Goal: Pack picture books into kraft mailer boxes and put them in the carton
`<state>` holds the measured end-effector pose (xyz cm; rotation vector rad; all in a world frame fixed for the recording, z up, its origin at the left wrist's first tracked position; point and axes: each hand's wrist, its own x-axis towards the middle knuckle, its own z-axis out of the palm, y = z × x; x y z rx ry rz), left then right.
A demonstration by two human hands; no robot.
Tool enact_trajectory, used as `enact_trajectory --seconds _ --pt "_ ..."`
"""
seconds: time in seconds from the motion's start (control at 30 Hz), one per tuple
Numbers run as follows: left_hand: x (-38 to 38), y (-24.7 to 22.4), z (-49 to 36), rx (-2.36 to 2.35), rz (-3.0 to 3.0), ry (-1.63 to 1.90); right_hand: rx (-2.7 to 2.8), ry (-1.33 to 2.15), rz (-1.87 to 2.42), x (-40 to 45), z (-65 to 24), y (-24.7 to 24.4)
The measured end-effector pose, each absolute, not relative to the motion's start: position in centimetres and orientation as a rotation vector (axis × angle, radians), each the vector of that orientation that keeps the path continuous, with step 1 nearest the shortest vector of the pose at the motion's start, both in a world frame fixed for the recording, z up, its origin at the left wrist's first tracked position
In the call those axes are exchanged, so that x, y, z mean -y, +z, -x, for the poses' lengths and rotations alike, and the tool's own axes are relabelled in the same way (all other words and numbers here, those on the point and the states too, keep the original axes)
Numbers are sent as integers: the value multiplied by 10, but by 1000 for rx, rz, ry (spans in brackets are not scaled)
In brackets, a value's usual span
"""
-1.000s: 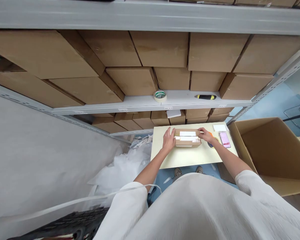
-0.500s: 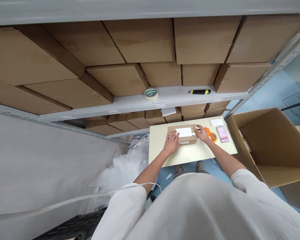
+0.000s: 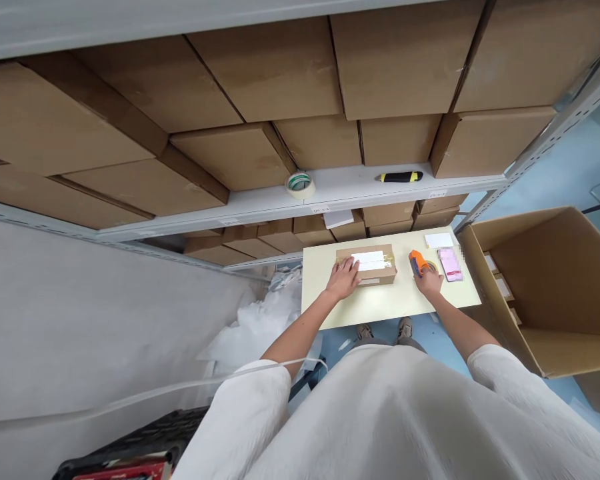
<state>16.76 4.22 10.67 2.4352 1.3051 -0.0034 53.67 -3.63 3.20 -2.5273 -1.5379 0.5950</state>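
Note:
A small cardboard box (image 3: 373, 263) with a white label on top lies on the pale yellow table (image 3: 380, 303). My left hand (image 3: 343, 278) rests flat on the box's left end. To the box's right, my right hand (image 3: 429, 281) closes around an orange tape dispenser (image 3: 418, 261) standing on the table. A pink booklet (image 3: 451, 263) and a white card (image 3: 439, 240) lie just right of the dispenser.
A metal shelf (image 3: 340, 193) behind the table holds a tape roll (image 3: 299, 184), a black-and-yellow knife (image 3: 401, 177) and many brown cartons. A large open carton (image 3: 545, 287) stands at the right. White plastic wrap (image 3: 253, 330) lies on the floor at the left.
My right hand left the box's right end and moved right onto the orange tape dispenser. My left hand stayed on the box. The view shifted slightly downward.

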Motion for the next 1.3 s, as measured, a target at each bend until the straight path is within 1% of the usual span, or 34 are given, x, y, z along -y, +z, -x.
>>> enact_trajectory --seconds 0.3,0.43,0.53,0.6,0.73,0.9,1.0,1.13,1.3 --pt "-25 109 -166 -1328 -2448 -12 1530 788 2491 33 -542 39" --pt "-30 110 -166 -1315 -2444 -15 1440 734 2419 30 -547 55" --pt "-37 109 -166 -1294 -2439 5 1350 757 2332 19 -555 76" --pt "-40 108 -165 -1282 -2435 12 1278 857 2195 8 -560 95" --pt "-43 106 -164 -1272 -2429 66 1177 1197 1740 -21 -557 139" --pt "-44 103 -162 -1261 -2424 143 1240 1498 1404 -56 -514 178" --pt "-44 102 -161 -1262 -2428 150 1327 1586 1336 -68 -483 182" --pt "-44 102 -161 -1252 -2438 162 1441 1634 1375 -77 -462 175" --pt "-45 100 -160 -1246 -2438 162 1604 1505 1454 -78 -462 172"
